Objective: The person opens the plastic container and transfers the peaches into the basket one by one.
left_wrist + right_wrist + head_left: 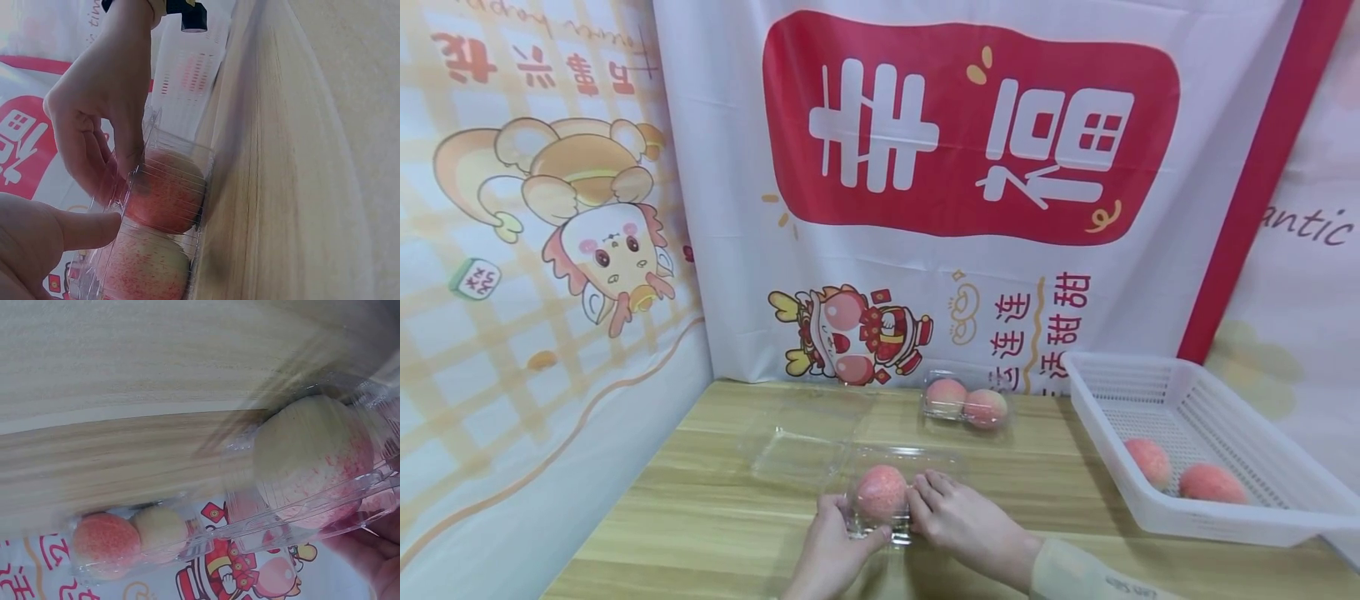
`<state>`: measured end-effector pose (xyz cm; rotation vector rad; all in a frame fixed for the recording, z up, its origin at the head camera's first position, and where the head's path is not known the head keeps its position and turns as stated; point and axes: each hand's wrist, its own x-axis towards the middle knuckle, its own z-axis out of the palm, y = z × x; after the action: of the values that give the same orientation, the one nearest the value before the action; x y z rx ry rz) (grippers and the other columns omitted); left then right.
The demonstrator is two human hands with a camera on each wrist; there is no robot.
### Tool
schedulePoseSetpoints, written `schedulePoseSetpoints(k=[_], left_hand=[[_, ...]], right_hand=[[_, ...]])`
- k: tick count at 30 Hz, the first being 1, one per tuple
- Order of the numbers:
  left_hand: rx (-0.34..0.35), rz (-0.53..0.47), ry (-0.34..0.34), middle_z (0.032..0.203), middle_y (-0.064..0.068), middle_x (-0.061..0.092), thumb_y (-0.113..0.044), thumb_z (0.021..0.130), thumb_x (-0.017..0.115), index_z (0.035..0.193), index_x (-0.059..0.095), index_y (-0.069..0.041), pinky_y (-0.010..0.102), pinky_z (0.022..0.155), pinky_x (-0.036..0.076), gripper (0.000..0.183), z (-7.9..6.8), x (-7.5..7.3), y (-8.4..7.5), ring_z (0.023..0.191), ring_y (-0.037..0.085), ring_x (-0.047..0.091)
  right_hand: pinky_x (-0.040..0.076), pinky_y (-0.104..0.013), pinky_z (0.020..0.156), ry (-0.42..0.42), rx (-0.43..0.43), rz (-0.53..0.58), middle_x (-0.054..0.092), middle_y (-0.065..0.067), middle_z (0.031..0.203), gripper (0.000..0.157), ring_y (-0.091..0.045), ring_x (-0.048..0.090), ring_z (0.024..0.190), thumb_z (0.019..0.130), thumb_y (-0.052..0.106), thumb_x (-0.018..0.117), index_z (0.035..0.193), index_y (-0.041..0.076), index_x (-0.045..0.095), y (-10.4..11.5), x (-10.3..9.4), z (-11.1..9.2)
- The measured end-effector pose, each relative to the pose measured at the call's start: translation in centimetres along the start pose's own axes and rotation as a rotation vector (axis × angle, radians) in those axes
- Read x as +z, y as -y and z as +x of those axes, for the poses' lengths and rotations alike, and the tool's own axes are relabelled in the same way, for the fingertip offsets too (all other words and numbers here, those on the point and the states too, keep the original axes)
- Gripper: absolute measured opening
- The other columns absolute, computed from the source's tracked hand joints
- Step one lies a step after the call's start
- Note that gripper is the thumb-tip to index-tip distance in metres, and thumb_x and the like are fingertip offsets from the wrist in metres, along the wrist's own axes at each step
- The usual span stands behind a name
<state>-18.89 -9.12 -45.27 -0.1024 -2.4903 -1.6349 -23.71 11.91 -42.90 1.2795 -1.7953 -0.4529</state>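
A clear plastic clamshell box (901,537) stands near the front of the table. Two pink peaches lie inside it, one red (165,197) and one paler (145,265); in the head view the right hand hides one of them. My left hand (833,546) grips the box's left end, thumb along the front rim. At the right end, my right hand (958,518) pinches the rim between thumb and curled fingers, as the left wrist view shows. From the right wrist view, a peach (312,459) shows large through the plastic.
Behind to the left lies another clear plastic clamshell (801,454), lid raised toward the back. A box with two peaches (985,408) stands at the table's back edge. To the right sits a white slotted basket (1232,527) holding two peaches (1212,483). Printed cloths hang behind and beside the table.
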Motion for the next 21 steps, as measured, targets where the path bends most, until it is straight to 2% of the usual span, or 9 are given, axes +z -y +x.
schedulePoseSetpoints(k=[4, 7, 11, 14, 21], left_hand=[[-0.009, 0.004, 0.0, 0.107, 0.02, 0.059, -0.023, 0.074, 0.085, 0.115, 0.044, 0.01, 0.057, 0.089, 0.047, 0.067, 0.03, 0.05, 0.07, 0.104, 0.039, 0.057], [-0.01, 0.011, -0.001, 0.108, 0.022, 0.058, -0.023, 0.074, 0.085, 0.116, 0.044, 0.01, 0.057, 0.09, 0.047, 0.068, 0.11, 0.11, 0.12, 0.104, 0.039, 0.057], [0.003, 0.031, -0.007, 0.108, 0.023, 0.058, -0.022, 0.074, 0.085, 0.116, 0.044, 0.011, 0.057, 0.089, 0.048, 0.068, 0.2, 0.2, 0.12, 0.103, 0.039, 0.057], [0.006, 0.048, -0.016, 0.106, 0.023, 0.058, -0.022, 0.073, 0.086, 0.115, 0.045, 0.011, 0.056, 0.087, 0.049, 0.067, 0.24, 0.27, 0.09, 0.101, 0.039, 0.058], [-0.006, 0.06, -0.023, 0.105, 0.022, 0.057, -0.022, 0.072, 0.086, 0.114, 0.045, 0.011, 0.057, 0.086, 0.049, 0.067, 0.28, 0.32, -0.04, 0.1, 0.04, 0.058]], right_hand=[[0.057, -0.036, 0.082, -0.008, 0.015, 0.019, 0.067, -0.013, 0.095, 0.049, -0.028, 0.067, 0.088, 0.109, 0.023, 0.022, 0.099, 0.0, 0.064, 0.03, 0.11, -0.02], [0.056, -0.037, 0.084, 0.001, 0.001, 0.007, 0.068, -0.016, 0.096, 0.051, -0.029, 0.067, 0.089, 0.108, 0.014, 0.016, 0.101, -0.002, 0.064, 0.12, 0.19, -0.17], [0.056, -0.038, 0.086, 0.036, -0.045, -0.031, 0.069, -0.018, 0.098, 0.04, -0.03, 0.068, 0.092, 0.1, 0.004, 0.027, 0.104, -0.003, 0.066, 0.1, 0.31, -0.47], [0.055, -0.039, 0.087, 0.066, -0.08, -0.054, 0.069, -0.018, 0.101, 0.037, -0.031, 0.068, 0.094, 0.093, 0.009, 0.034, 0.107, -0.003, 0.066, 0.02, 0.26, -0.56], [0.056, -0.039, 0.084, 0.093, -0.118, -0.067, 0.069, -0.019, 0.103, 0.037, -0.032, 0.067, 0.095, 0.092, 0.013, 0.036, 0.11, -0.004, 0.065, -0.12, 0.24, -0.58]])
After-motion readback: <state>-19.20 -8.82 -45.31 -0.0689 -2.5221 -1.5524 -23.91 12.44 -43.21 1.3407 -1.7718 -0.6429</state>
